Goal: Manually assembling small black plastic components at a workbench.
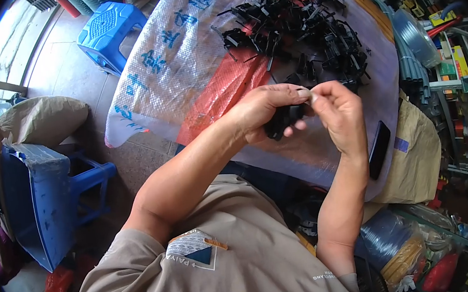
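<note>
In front of my chest, my left hand is closed around a small black plastic piece, whose exact kind I cannot make out. My right hand meets it at the left thumb tip, its thumb and forefinger pinched together. Whatever lies in that pinch is too small or hidden to name. Just beyond both hands spreads a tangled heap of black plastic parts with thin protruding bars. The heap rests on a white woven plastic sheet with a red band, which covers the table.
A black phone lies at the sheet's right edge. Blue stools and a blue plastic bin stand to the left, near a stuffed sack. Crowded shelves with a clear tubing coil line the right side, beside a tan sack.
</note>
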### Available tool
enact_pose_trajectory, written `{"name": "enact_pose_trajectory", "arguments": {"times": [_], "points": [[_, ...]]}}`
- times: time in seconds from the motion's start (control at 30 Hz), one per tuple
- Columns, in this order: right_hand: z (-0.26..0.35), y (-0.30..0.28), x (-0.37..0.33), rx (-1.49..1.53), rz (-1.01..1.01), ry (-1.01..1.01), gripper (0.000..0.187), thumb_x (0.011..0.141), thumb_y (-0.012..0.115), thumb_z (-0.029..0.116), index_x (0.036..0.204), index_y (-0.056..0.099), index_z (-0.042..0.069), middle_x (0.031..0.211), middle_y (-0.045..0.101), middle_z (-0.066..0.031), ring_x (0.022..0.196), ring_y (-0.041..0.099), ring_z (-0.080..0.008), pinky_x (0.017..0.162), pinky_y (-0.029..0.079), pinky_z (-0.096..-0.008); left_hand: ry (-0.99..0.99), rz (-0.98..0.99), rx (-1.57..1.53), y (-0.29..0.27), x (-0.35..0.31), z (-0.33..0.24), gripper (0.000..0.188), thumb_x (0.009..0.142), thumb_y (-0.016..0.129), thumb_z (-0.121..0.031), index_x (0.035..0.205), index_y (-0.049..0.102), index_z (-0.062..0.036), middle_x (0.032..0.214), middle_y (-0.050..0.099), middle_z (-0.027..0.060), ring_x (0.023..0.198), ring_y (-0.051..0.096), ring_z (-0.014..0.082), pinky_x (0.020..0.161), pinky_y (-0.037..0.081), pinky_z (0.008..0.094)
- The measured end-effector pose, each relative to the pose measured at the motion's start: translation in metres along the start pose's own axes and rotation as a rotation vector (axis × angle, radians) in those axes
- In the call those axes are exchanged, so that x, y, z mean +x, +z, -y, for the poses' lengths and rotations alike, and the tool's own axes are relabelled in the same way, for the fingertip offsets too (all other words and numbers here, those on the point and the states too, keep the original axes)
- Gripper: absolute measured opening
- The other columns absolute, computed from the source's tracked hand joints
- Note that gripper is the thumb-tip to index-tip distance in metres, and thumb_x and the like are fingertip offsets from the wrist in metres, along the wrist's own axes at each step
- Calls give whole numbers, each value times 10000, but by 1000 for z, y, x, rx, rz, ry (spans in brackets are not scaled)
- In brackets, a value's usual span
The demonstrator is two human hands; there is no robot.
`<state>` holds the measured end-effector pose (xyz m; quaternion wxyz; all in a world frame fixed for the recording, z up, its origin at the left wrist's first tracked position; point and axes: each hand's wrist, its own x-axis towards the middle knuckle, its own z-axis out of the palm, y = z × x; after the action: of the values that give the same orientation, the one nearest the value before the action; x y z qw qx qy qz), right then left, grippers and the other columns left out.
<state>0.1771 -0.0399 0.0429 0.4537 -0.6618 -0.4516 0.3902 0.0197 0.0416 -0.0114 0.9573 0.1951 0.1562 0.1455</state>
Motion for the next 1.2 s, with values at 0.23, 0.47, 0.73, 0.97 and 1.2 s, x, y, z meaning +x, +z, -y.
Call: {"name": "enact_pose_trajectory", "arguments": {"times": [0.23, 0.47, 0.73, 0.97, 1.2], "points": [[-34, -2, 2, -767, -55, -407, 371, 794, 516, -51, 1154, 596, -17, 1139, 563, -186, 973, 599, -341, 825, 487, -365, 565, -208, 67, -46, -71, -91, 260, 874, 594, -249, 1028, 594, -40, 832, 634, 107, 566, 599, 167, 445, 473, 262], [-43, -16, -4, -837, -178, -481, 263, 784, 578, -49, 1047, 588, -34, 1062, 579, -199, 992, 578, -378, 848, 472, -415, 1198, -799, 436, -85, -141, -198, 297, 889, 652, -280, 1068, 568, -59, 864, 646, 89, 650, 631, 171, 501, 477, 281], [-20, -32, -21, -127, -375, -155, 249, 912, 592, 78, 1152, 575, 14, 909, 601, -44, 646, 515, -69, 562, 428, -199, 1049, -828, 1305, -95, -84, -174, 601, 860, 651, -492, 1146, 604, 34, 1080, 670, 203, 1013, 654, 272, 875, 497, 336], [-19, 0, -24, 461, -220, -178, 147, 893, 599, 53, 1036, 601, 18, 1016, 657, -110, 718, 639, -135, 646, 534, -248, 466, -136, 1058, 4, -51, -36, 335, 908, 666, -209, 1125, 591, 35, 975, 678, 101, 907, 630, 141, 799, 510, 306], [-41, 7, -47, 481, -302, -401, 158, 924, 580, 37, 1075, 607, -1, 1135, 634, -148, 916, 615, -182, 773, 515, -287, 418, -17, 999, 35, -20, 11, 522, 881, 695, -272, 1257, 504, 35, 1108, 638, 141, 1064, 603, 191, 894, 481, 323]]}}
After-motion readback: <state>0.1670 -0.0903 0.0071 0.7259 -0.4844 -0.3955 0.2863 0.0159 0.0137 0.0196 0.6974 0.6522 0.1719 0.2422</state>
